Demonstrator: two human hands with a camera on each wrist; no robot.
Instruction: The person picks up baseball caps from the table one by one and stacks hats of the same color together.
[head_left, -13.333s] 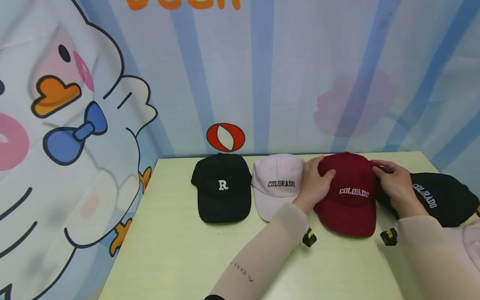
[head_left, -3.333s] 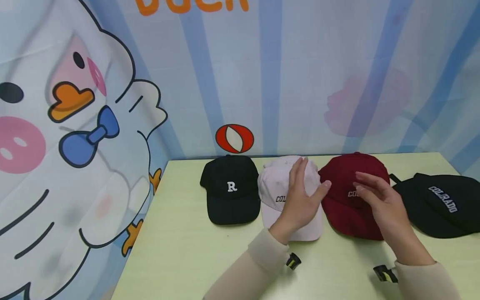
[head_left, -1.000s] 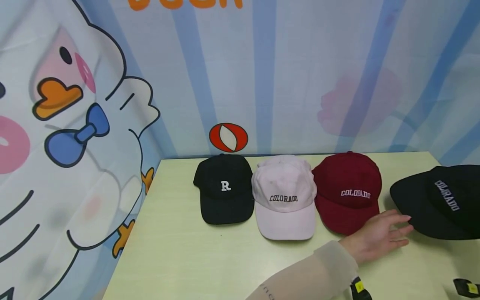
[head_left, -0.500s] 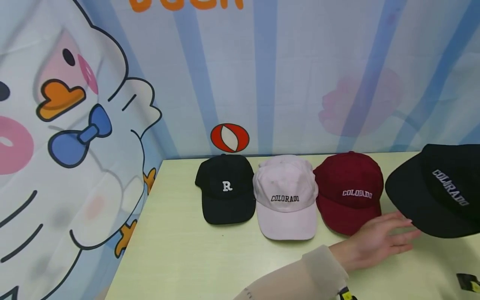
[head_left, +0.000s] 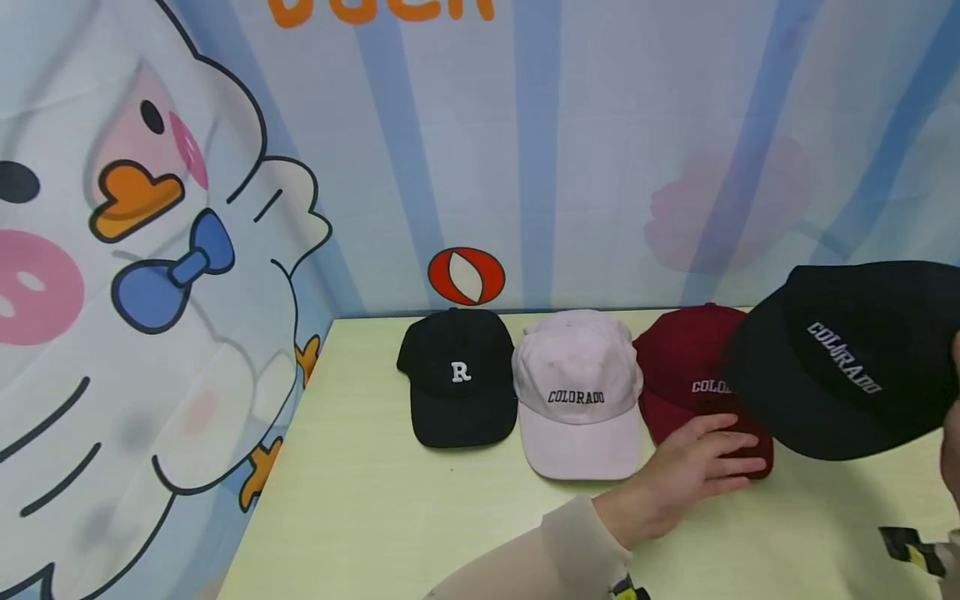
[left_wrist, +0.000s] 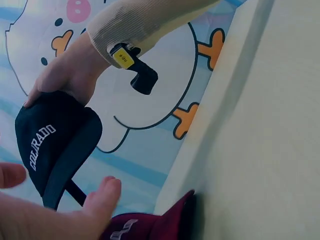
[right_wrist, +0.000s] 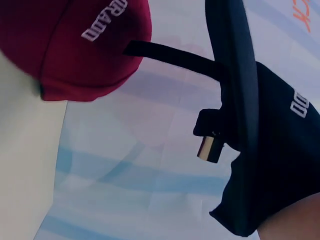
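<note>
My right hand (head_left: 951, 433), mostly cut off by the right edge of the head view, grips a black COLORADO baseball cap (head_left: 832, 367) by its crown. The cap is raised above the table, its brim pointing left and overlapping a maroon COLORADO cap (head_left: 675, 358). In the right wrist view a black strap (right_wrist: 175, 60) with a metal buckle end (right_wrist: 210, 149) hangs from it. Fingers spread, my left hand (head_left: 682, 475) holds nothing and lies over the maroon cap's brim in the head view. The left wrist view shows the right hand (left_wrist: 70, 75) at the black cap's crown.
Left of the maroon cap lies a pale pink COLORADO cap (head_left: 577, 396), with a pale edge behind its crown. Beside it is a black cap with an R (head_left: 461, 379). All rest along the back of the light yellow table (head_left: 360, 517), before a printed cloth backdrop (head_left: 600, 150).
The right hand has raised the black COLORADO cap from the table and carried it left. The left hand has drawn left from near its brim. Much earlier, both hands held the maroon cap.
</note>
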